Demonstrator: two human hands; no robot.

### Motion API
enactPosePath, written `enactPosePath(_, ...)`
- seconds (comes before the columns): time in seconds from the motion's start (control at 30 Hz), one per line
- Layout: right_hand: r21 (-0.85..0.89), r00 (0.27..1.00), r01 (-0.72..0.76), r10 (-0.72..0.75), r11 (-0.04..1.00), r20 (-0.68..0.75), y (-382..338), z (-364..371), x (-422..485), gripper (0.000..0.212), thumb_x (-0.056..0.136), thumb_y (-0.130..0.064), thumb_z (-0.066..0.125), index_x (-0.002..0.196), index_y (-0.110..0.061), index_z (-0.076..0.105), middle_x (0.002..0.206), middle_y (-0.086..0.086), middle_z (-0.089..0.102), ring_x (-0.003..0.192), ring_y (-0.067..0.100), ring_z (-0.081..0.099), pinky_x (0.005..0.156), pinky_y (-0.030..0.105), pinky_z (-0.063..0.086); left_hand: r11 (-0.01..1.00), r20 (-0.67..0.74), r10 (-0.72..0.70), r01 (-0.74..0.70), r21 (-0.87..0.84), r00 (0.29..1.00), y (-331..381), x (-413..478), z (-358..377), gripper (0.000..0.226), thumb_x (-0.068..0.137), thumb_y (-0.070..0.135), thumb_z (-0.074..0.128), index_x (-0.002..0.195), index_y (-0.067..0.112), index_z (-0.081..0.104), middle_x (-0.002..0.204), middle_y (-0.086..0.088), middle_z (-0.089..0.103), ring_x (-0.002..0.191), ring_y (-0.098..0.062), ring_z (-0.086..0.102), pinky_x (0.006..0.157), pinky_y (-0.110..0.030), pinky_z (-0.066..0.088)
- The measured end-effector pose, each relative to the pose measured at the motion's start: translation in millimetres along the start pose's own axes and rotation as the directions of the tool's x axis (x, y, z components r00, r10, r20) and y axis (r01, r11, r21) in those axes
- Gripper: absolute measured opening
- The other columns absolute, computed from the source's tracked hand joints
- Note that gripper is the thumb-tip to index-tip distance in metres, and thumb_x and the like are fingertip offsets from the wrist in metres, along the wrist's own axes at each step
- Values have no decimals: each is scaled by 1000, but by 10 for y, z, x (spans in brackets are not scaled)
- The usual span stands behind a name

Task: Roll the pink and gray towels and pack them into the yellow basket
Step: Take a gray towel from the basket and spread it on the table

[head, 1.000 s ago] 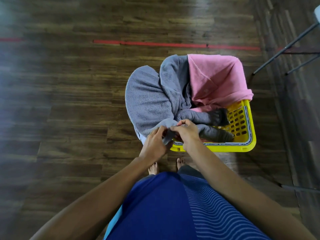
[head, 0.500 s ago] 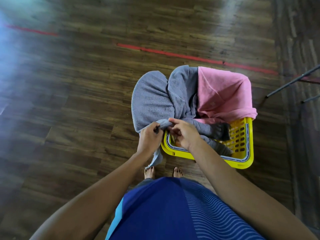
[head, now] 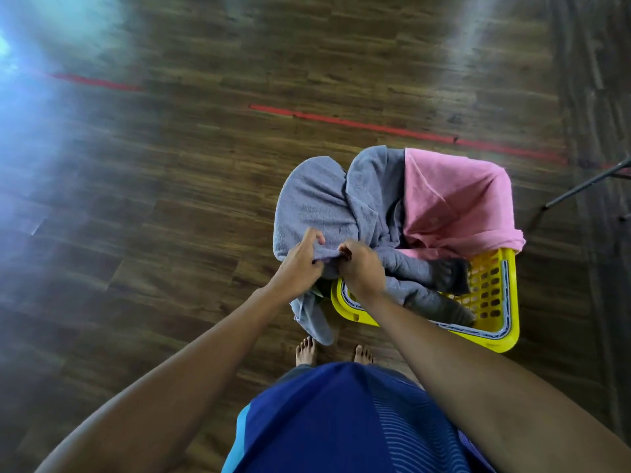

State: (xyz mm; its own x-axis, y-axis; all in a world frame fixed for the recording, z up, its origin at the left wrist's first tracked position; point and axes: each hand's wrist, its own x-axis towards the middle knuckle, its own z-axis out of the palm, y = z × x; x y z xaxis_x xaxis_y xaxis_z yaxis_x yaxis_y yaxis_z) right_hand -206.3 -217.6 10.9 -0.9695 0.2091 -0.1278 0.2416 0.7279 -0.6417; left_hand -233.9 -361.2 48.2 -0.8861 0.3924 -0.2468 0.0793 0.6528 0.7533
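Note:
A yellow basket [head: 508, 302] stands on the wooden floor, in front of my bare feet and a little to the right. A gray towel [head: 317, 206] spills over its left side and hangs down to the floor. A pink towel [head: 454, 203] drapes over the far right corner. A darker gray cloth [head: 450, 278] lies inside the basket. My left hand [head: 300, 264] and my right hand [head: 362, 268] sit side by side, each pinching the gray towel's edge near the basket's left rim.
Red tape [head: 392, 129] runs across the dark wood floor beyond the basket. Thin black metal legs [head: 587, 186] of some furniture stand at the right edge. Bright glare covers the upper left corner.
The view has swung so the basket sits further right and lower. Both hands have lifted the gray towel's edge slightly, and more of it now hangs beside the basket.

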Motion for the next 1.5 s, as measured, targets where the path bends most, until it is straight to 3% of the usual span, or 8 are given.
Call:
enactPosePath(0.23,200,990,-58,31,978,137,47,-27,9,12,84,-7,54,77,-13,61,66,1,59,67,23,57,62,40,43,998,-120,29,-21,66,992,-237,104,-156,7,92,15,60,93,11,66,99,-4,61,91,-15,56,82,-28,43)
enactPosePath(0.37,64,983,-5,-7,998,182,149,-57,-5,6,86,-13,57,84,-16,62,79,-1,58,82,24,59,63,29,31,994,-76,-99,95,-59,992,-156,110,-150,12,95,15,57,88,8,65,91,-5,67,84,-14,59,73,-23,45)
enactPosePath(0.6,-117,985,-169,171,979,10,323,-62,-12,11,86,-10,53,75,-9,56,90,15,58,87,41,57,67,41,41,978,16,-110,111,-175,994,-97,107,-74,25,99,15,45,76,24,50,66,8,47,60,-10,42,60,-30,35)
enactPosePath(0.83,129,986,-113,127,985,-109,368,-128,-163,14,84,-8,60,95,-12,68,90,10,71,90,35,64,77,41,49,985,74,92,-102,142,993,-290,-46,-23,15,92,29,59,99,23,48,93,3,54,78,-16,56,64,-30,43)
enactPosePath(1.07,171,1000,20,-23,985,14,167,-181,-177,20,92,-3,53,108,-3,65,102,11,68,95,25,62,73,16,34,953,-105,101,-66,295,989,-257,-76,177,8,95,22,49,98,15,50,94,-4,55,78,-26,56,62,-40,45)
enactPosePath(1.2,186,994,62,-78,981,78,85,-139,-204,20,89,-7,54,105,-9,65,100,10,69,96,26,62,81,32,46,933,-174,226,-162,322,958,-138,-52,267,8,91,14,54,97,10,55,91,-5,59,85,-24,56,66,-33,41)
enactPosePath(1.4,113,996,73,-78,991,39,82,-125,-211,23,86,-16,49,101,-10,66,97,9,69,93,27,62,78,32,44,976,-167,177,-152,155,970,-146,-2,260,7,90,14,57,90,9,62,80,-4,63,74,-22,57,66,-38,46)
enactPosePath(1.5,3,999,22,-22,1000,-25,141,-166,-198,11,83,-10,56,90,-10,64,91,11,64,86,32,59,71,37,45,983,-188,184,-177,49,965,-38,-7,241,6,89,14,59,84,12,63,73,3,61,66,-12,53,63,-26,42)
